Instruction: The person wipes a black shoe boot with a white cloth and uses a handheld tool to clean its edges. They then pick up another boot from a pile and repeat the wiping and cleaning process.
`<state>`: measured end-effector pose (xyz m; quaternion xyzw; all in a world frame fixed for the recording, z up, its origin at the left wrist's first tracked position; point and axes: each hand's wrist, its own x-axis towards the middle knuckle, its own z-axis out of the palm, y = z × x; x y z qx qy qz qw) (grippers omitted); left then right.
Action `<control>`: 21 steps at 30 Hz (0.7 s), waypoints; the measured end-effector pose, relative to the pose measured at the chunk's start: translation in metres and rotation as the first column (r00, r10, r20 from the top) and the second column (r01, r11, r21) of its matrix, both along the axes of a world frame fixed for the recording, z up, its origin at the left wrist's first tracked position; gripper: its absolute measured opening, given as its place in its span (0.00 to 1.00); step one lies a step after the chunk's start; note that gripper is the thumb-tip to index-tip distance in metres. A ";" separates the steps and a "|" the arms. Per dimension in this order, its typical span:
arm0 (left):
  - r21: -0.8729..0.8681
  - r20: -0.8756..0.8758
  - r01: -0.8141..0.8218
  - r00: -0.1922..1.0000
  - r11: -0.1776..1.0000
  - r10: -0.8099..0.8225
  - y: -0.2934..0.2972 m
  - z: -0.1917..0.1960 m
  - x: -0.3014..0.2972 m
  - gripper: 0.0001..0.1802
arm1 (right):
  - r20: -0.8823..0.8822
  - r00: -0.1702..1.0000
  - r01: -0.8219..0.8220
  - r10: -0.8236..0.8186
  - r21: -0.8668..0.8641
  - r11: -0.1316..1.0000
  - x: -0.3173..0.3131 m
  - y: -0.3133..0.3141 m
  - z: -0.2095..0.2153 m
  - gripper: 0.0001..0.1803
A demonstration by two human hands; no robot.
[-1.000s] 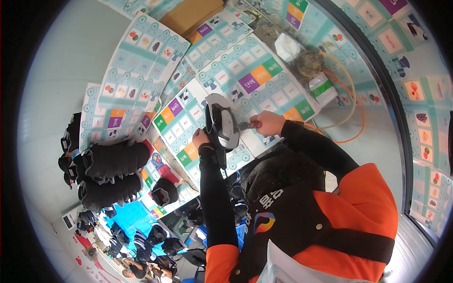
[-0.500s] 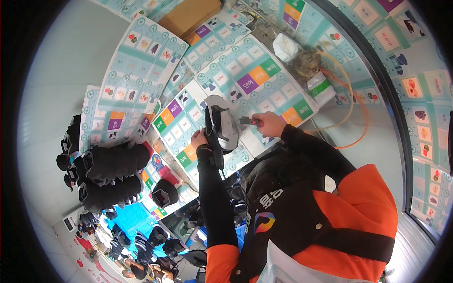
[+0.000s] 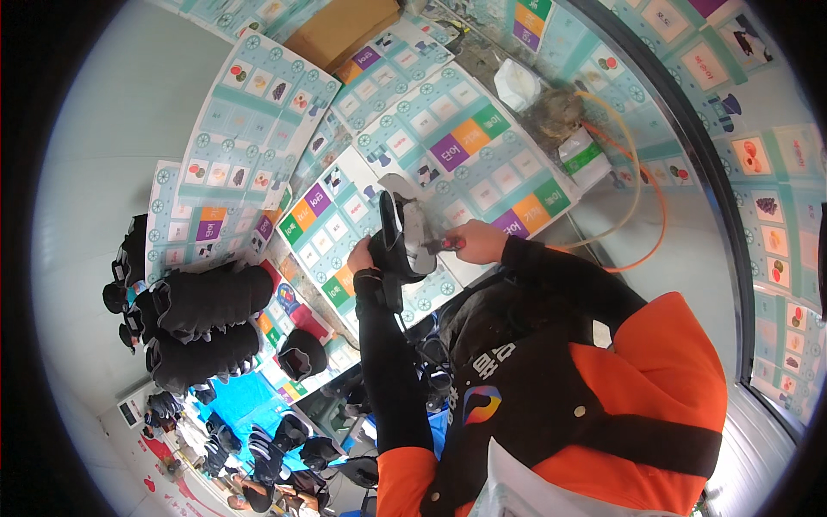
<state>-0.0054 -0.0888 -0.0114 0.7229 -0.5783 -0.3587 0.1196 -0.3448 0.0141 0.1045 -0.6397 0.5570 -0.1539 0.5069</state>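
My left hand (image 3: 362, 256) grips the near left side of a black and grey piece (image 3: 412, 231) that looks like a shoe upper, held tilted over the covered table. Its pale grey face is turned to the right. My right hand (image 3: 479, 241) is closed around a brush-like tool (image 3: 450, 245) with a red handle. The tool's dark head meets or almost meets the grey face; whether it touches I cannot tell. My left fingertips are partly hidden behind the piece.
Table sheets (image 3: 469, 112) printed with pictures lie beneath my hands. Rows of black uppers (image 3: 211, 302) are stacked at left, near a single black piece (image 3: 301, 354). A white container (image 3: 517, 84) and an orange hose (image 3: 663, 215) lie at far right. A cardboard box (image 3: 340, 34) stands behind.
My right hand has moved left and toward me, bringing the tool's head from beside the piece to its lower grey side. The piece has shifted slightly in my left hand.
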 end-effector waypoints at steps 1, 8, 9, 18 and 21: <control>0.072 -0.312 -0.326 0.890 0.942 0.332 0.001 0.002 -0.013 0.17 | 0.027 0.999 0.044 -0.042 -0.077 0.996 -0.001 -0.001 -0.004 0.23; 0.112 -0.813 -0.630 0.386 0.768 0.436 -0.001 0.040 -0.051 0.12 | 0.114 0.993 -0.001 0.001 -0.008 1.000 -0.037 0.004 0.000 0.20; 0.226 -0.871 -0.550 0.255 0.804 0.420 -0.004 0.066 -0.065 0.13 | 0.150 0.982 0.107 -0.117 0.074 0.991 -0.049 0.004 0.019 0.20; 0.307 -0.852 -0.251 0.357 0.918 0.383 0.004 0.018 -0.008 0.21 | 0.083 0.987 0.150 -0.137 -0.179 0.972 -0.046 -0.009 0.027 0.13; 0.272 -0.877 -0.131 0.374 0.953 0.302 0.008 0.031 -0.011 0.22 | -0.005 0.986 0.160 -0.165 -0.205 0.966 -0.043 -0.020 0.019 0.13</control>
